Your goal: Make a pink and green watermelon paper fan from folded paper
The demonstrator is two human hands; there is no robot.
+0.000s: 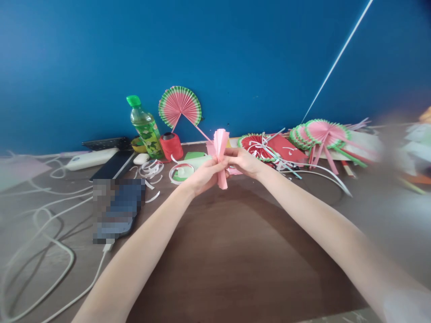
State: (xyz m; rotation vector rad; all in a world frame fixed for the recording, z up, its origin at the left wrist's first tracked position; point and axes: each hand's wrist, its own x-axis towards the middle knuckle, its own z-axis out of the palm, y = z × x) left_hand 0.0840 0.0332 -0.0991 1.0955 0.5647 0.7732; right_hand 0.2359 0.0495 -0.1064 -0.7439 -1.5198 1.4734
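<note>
Both my hands meet above the middle of the brown table (235, 251). Between them stands a strip of pleated pink paper (221, 146), upright and folded like an accordion, fanning out a little at the top. My left hand (202, 176) pinches its lower middle from the left. From the right, my right hand (244, 161) closes its fingers on the same spot. The paper's bottom end sticks out below my fingers.
A green bottle (145, 128), a red thread spool (171, 146) and a watermelon-pattern paper fan (180, 105) stand by the blue wall. More finished fans (325, 134) and a red one (257, 146) lie at right. A phone (116, 208), white cables (50, 251) and tape rings (182, 172) lie at left.
</note>
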